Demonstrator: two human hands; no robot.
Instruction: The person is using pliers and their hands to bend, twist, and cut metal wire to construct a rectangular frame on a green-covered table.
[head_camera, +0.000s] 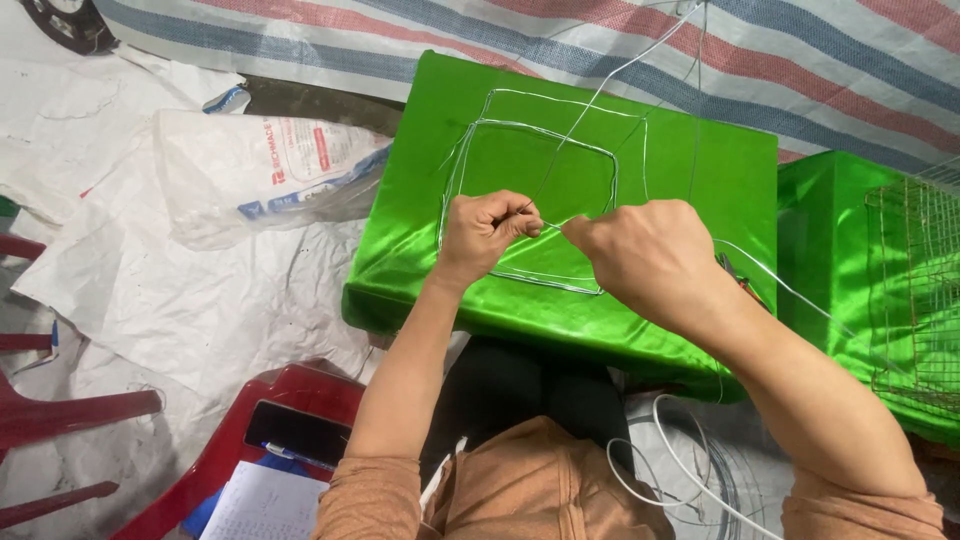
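Head cam view: both my hands, left (487, 232) and right (645, 255), pinching thin wire (553, 227) over the wire frame (530, 200) on the green bench (700, 170), mid-twist I'd say, next needs steady tension.

Thin, shiny metal wire (530, 205) lies on a glossy, satin-smooth green cloth (700, 170) covering the tabletop. Beside it sit a rusty metal mesh (915, 290), a crinkled woven plastic sack (260, 170) and a glossy red plastic chair (300, 390).
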